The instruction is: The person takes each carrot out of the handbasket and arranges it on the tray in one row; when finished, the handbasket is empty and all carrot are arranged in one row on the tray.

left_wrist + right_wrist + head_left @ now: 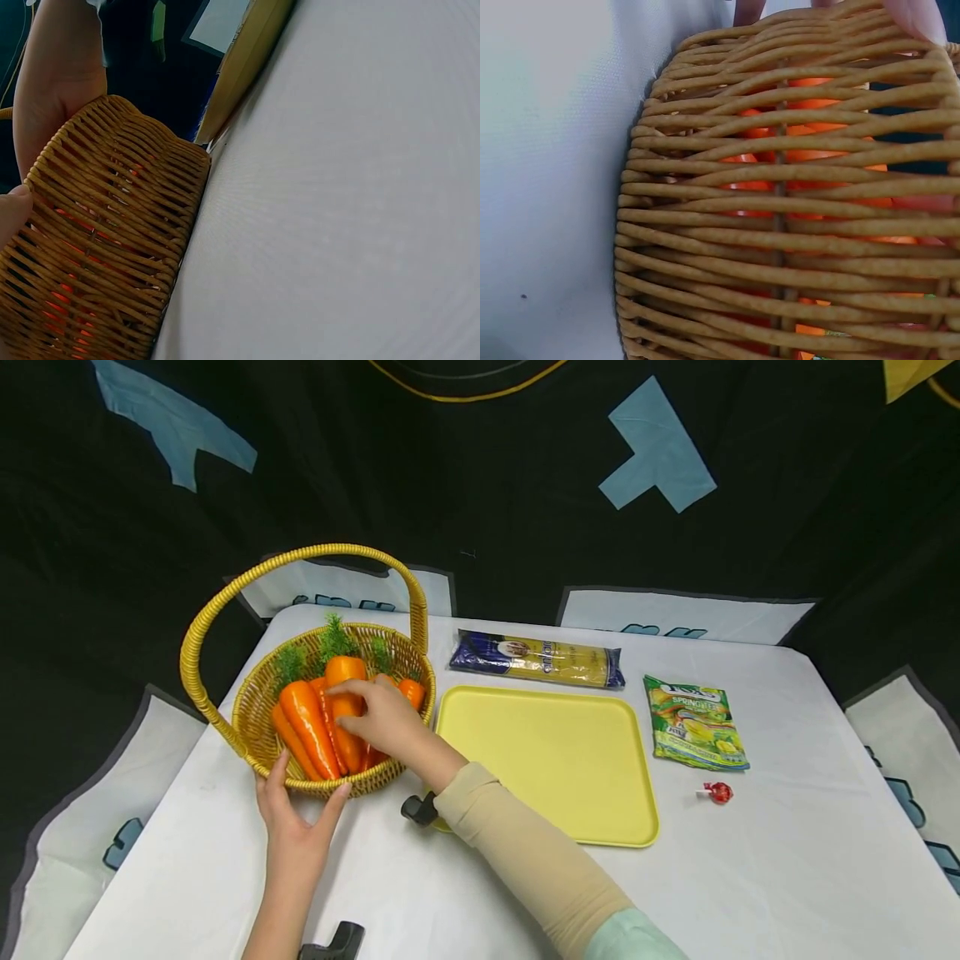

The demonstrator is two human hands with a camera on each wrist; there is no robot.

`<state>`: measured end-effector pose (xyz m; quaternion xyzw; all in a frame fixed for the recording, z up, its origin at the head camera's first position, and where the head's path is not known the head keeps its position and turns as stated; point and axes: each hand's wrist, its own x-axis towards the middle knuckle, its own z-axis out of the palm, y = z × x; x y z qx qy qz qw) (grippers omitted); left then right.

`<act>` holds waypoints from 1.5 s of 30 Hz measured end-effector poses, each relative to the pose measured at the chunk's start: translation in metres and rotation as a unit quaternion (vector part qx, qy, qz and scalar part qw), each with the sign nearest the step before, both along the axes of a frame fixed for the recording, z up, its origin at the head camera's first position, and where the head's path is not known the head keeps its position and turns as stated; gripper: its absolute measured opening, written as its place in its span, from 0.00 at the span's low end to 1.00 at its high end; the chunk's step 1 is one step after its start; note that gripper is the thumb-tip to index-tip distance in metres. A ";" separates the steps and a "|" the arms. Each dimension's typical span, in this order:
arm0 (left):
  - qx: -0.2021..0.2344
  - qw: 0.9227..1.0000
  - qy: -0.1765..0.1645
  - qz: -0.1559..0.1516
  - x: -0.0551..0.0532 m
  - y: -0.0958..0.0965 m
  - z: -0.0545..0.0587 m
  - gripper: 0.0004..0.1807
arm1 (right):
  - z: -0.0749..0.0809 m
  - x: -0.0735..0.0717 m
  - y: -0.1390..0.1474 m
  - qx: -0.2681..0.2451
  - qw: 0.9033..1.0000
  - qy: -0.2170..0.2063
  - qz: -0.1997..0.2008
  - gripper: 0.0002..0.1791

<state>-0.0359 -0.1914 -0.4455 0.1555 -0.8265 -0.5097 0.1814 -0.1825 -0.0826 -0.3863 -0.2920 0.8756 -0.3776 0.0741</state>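
Observation:
A yellow wicker basket (258, 710) with a tall arched handle stands at the left of the table. In it lie several orange toy carrots (309, 727) with green leafy tops. My right hand (386, 714) reaches in over the right rim. Its index finger and thumb are spread apart across one raised carrot (345, 670), and the other fingers are partly hidden. At the near left of the basket, my left hand (296, 831) rests with spread fingers against the outside and rim. Its thumb (13, 210) touches the rim in the left wrist view.
Right of the basket lies a yellow tray (547, 760), partly under my right forearm. Behind it is a blue and yellow pasta packet (540, 658). A green soup packet (696, 724) and a red lollipop (718, 792) lie farther right on the white cloth.

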 end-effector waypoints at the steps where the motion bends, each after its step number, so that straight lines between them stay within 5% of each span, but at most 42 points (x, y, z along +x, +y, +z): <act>1: 0.000 1.000 0.001 0.000 0.000 0.000 0.000 0.50 | 0.000 0.000 0.001 -0.009 1.000 -0.004 -0.002 0.21; 12: 0.002 1.000 0.002 -0.001 0.001 0.000 0.000 0.50 | 0.014 0.005 0.021 -0.162 0.985 -0.051 0.006 0.20; 24: 0.002 1.000 -0.009 0.005 0.001 -0.001 -0.002 0.50 | 0.036 0.032 0.070 -0.242 0.969 -0.050 0.013 0.20; 32: -0.005 1.000 -0.005 0.005 0.001 -0.001 0.000 0.50 | 0.020 0.045 0.110 -0.277 0.956 -0.090 -0.018 0.21; 41: -0.005 1.000 -0.006 0.006 0.001 -0.001 0.001 0.50 | -0.015 0.040 0.125 -0.198 0.966 -0.142 -0.089 0.22; 45: 0.000 1.000 -0.017 0.004 0.002 0.000 0.001 0.50 | -0.032 0.041 0.127 -0.183 0.962 -0.174 -0.100 0.21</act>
